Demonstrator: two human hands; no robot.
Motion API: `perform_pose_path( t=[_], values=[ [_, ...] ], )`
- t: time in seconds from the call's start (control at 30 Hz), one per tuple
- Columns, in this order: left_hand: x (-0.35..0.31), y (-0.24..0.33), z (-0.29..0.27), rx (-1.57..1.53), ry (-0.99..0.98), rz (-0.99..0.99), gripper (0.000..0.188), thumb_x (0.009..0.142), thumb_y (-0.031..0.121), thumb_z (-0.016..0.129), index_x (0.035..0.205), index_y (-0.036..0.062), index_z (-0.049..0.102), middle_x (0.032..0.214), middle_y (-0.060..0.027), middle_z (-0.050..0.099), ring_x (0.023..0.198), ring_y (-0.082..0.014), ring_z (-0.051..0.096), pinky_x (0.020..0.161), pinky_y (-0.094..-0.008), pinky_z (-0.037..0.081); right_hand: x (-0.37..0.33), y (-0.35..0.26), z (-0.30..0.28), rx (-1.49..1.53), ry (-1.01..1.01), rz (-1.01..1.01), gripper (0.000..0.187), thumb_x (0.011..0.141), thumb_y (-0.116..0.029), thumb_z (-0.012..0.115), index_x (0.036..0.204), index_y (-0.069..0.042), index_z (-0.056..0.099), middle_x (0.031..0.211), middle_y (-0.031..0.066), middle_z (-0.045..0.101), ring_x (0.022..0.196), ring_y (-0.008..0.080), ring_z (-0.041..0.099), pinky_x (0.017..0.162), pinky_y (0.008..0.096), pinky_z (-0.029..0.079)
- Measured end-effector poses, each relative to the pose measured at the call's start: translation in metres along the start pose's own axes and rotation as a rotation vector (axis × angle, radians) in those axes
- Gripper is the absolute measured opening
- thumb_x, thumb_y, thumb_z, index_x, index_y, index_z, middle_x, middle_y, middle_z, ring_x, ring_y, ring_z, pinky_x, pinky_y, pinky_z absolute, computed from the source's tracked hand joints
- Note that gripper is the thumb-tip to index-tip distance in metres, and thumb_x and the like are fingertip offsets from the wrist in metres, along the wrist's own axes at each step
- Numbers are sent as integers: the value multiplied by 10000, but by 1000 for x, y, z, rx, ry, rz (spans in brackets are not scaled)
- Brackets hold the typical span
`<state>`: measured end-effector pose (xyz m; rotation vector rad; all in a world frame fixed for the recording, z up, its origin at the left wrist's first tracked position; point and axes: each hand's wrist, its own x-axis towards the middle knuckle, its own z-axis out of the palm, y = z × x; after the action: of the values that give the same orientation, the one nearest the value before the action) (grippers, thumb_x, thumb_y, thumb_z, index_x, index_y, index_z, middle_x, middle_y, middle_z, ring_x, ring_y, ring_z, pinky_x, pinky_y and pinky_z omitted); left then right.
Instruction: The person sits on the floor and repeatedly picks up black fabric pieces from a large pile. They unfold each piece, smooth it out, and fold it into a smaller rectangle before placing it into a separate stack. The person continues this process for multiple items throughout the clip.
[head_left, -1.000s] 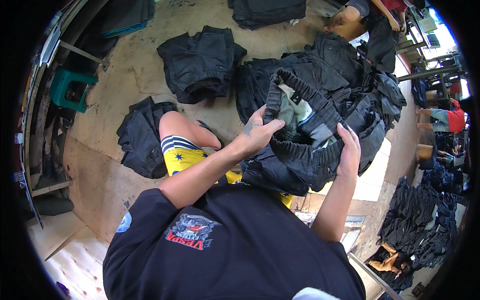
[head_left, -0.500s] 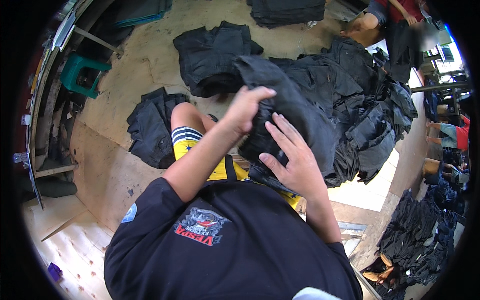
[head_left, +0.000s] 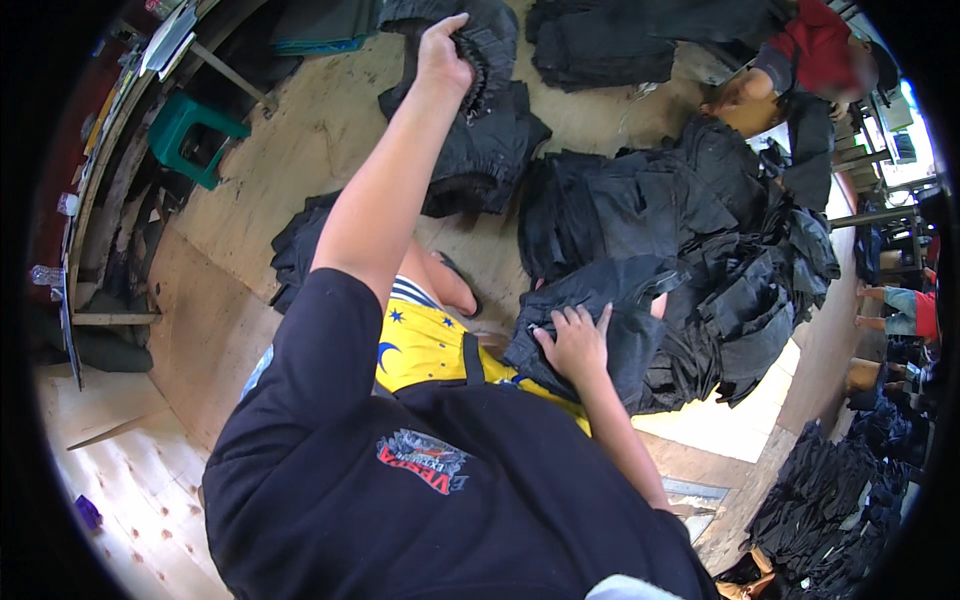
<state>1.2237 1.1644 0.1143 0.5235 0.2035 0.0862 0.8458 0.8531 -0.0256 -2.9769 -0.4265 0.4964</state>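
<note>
At the far end of my outstretched left arm, my left hand (head_left: 447,60) is closed on a dark denim garment (head_left: 490,35) with a gathered waistband. That garment hangs over a stack of dark folded garments (head_left: 470,160) on the floor. My right hand (head_left: 578,343) lies with fingers spread on another dark denim garment (head_left: 625,300), which rests across my right leg. A second low pile of dark garments (head_left: 295,250) sits on the floor left of my left knee, partly hidden by my arm.
To the right lies a large heap of dark garments (head_left: 720,210). More dark stacks (head_left: 600,45) lie at the back. A green plastic stool (head_left: 195,140) stands at left. Another person in a red top (head_left: 815,50) sits at the far right, beside hanging dark cloth.
My left hand has carried its garment forward from my lap to above the far stack. My right hand has come off that garment and now rests on a different one.
</note>
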Motion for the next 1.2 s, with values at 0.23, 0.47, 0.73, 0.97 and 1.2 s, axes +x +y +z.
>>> perform_pose_path(
  t=[0.23, 0.47, 0.73, 0.97, 1.2],
  values=[
    [31, -20, -134, -161, -92, 58, 382, 1053, 214, 605, 1337, -33, 672, 1412, -209, 698, 1331, -392, 651, 1200, -568, 469, -6, -3, -7, 84, 81, 33, 570, 1007, -540, 654, 1306, -60, 731, 1358, 130, 725, 1404, 339, 592, 1285, 740, 139],
    [-220, -204, -322, 759, 259, -1070, 478, 1032, 586, 561, 1014, 115, 639, 887, -118, 626, 718, -261, 593, 629, -418, 478, 3, -3, -13, 57, -78, 25, 577, 1066, -567, 542, 1278, -73, 751, 1254, 179, 753, 1280, 361, 663, 1250, 792, 138],
    [-278, -245, -228, 833, 49, -1053, 377, 1126, 318, 598, 1376, 38, 638, 1345, -122, 703, 1271, -243, 630, 1065, -357, 499, 12, -6, -17, 90, -196, 54, 636, 1100, -580, 496, 1390, -38, 662, 1324, 253, 692, 1313, 428, 622, 1248, 720, 249],
    [-274, -202, -113, 328, -330, -348, 313, 1023, 42, 711, 1322, 56, 619, 1198, 6, 685, 1149, -89, 617, 1035, -289, 506, 19, -3, -80, 917, 527, 133, 536, 1032, -343, 726, 1378, 41, 586, 1220, 270, 687, 1140, 387, 650, 1027, 448, 523],
    [-281, -98, 5, 360, -394, -73, 341, 1048, -13, 615, 1386, 28, 607, 1256, -9, 680, 1146, -85, 620, 1037, -267, 509, 16, 34, -190, 1545, 692, 319, 168, 992, -162, 659, 1042, -10, 708, 1048, 58, 704, 1005, 173, 651, 946, 336, 515]
  ],
)
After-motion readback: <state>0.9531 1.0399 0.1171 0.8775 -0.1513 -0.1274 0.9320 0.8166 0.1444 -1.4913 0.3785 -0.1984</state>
